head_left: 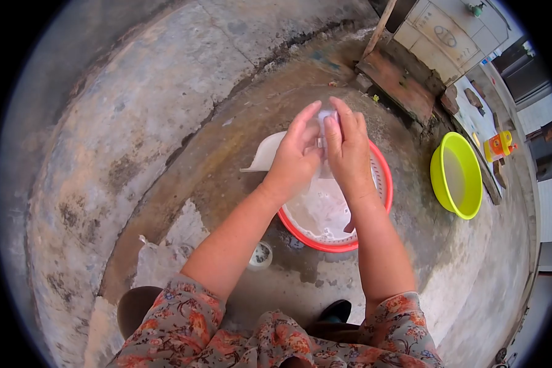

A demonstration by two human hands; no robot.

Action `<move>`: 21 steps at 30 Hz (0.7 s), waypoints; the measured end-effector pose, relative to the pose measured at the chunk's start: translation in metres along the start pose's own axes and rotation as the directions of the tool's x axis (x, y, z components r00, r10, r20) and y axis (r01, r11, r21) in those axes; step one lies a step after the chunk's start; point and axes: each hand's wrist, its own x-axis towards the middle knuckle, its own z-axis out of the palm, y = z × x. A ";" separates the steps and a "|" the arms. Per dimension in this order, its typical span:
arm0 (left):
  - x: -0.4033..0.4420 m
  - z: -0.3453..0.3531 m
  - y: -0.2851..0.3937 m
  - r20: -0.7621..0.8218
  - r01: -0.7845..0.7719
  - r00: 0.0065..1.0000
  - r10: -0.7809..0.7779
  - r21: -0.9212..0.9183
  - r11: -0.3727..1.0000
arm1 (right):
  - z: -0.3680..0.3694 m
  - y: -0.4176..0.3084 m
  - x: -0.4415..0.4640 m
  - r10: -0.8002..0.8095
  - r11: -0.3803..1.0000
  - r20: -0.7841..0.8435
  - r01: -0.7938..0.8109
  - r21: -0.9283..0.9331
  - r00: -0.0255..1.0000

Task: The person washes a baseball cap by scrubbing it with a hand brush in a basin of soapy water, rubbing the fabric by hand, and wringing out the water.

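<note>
My left hand [295, 152] and my right hand [349, 144] are raised close together over a red-rimmed basin [386, 178]. Between them is a pale, lavender-white thing [327, 115], partly see-through and mostly hidden by my fingers; its kind cannot be made out. My right thumb and fingers close around it from the right. The curled fingers of my left hand, slightly blurred, meet it from the left. Below my hands the basin holds cloudy, foamy water [325, 211]. A white, scoop-like piece [267, 153] lies beyond my left wrist.
A yellow-green basin [434, 172] stands to the right, near an orange-and-yellow bottle [497, 147]. A small round white container [260, 256] and crumpled clear plastic [161, 262] lie on the wet concrete near my feet. At the upper right is a pale cabinet-like panel [444, 34].
</note>
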 end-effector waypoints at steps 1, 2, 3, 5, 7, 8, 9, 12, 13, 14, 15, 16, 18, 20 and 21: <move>-0.001 0.000 0.004 -0.023 0.039 0.999 -0.040 -0.033 0.999 | 0.000 0.008 0.001 0.202 0.933 0.025 -0.200 0.300 0.979; 0.000 -0.001 0.009 -0.020 0.040 0.999 -0.041 -0.028 0.999 | 0.001 0.015 0.001 0.376 0.742 0.101 -0.365 0.562 0.921; 0.001 0.000 0.014 -0.103 0.032 0.994 -0.045 -0.128 0.991 | -0.006 -0.004 -0.005 0.314 0.806 0.148 -0.346 0.480 0.938; 0.003 -0.005 0.016 -0.172 0.020 0.983 -0.071 -0.281 0.959 | 0.005 -0.015 -0.015 0.215 0.865 0.162 -0.265 0.426 0.963; 0.006 -0.010 0.016 -0.133 0.064 0.982 -0.134 -0.432 0.899 | 0.008 -0.011 -0.013 0.233 0.832 0.257 -0.329 0.446 0.938; 0.007 -0.012 0.015 -0.085 0.109 0.978 -0.189 -0.565 0.818 | 0.007 -0.009 -0.010 0.229 0.833 0.261 -0.328 0.446 0.938; 0.007 -0.013 0.013 -0.043 0.121 0.984 -0.175 -0.561 0.819 | 0.003 -0.007 -0.007 0.283 0.761 0.277 -0.391 0.518 0.918; 0.006 -0.016 0.009 -0.032 0.144 0.985 -0.167 -0.365 0.920 | -0.011 -0.008 -0.001 0.390 0.645 0.292 -0.485 0.591 0.873; 0.006 -0.018 0.008 -0.030 0.145 0.985 -0.168 -0.367 0.919 | -0.016 -0.008 0.002 0.429 0.665 0.224 -0.473 0.578 0.875; 0.007 -0.024 0.006 -0.103 0.161 0.977 -0.186 -0.213 0.964 | -0.018 -0.007 0.006 0.460 0.686 0.155 -0.461 0.562 0.874; 0.007 -0.028 0.003 -0.181 0.185 0.965 -0.191 -0.054 0.981 | -0.019 -0.007 0.009 0.438 0.658 0.072 -0.374 0.654 0.896; 0.006 -0.033 -0.002 -0.181 0.183 0.965 -0.190 -0.055 0.982 | -0.020 -0.010 0.011 0.436 0.659 0.072 -0.373 0.653 0.897; 0.004 -0.038 -0.012 0.002 0.523 0.837 -0.546 -0.293 0.800 | -0.022 -0.018 0.011 0.186 0.781 -0.047 -0.119 0.613 0.981; 0.003 -0.026 -0.013 0.003 0.540 0.821 -0.571 -0.330 0.774 | -0.022 -0.037 -0.002 0.020 0.925 0.161 -0.079 0.372 0.987; 0.002 -0.027 -0.011 0.099 0.516 0.825 -0.556 -0.532 0.671 | -0.014 -0.039 -0.011 -0.163 0.959 0.233 0.099 0.264 0.959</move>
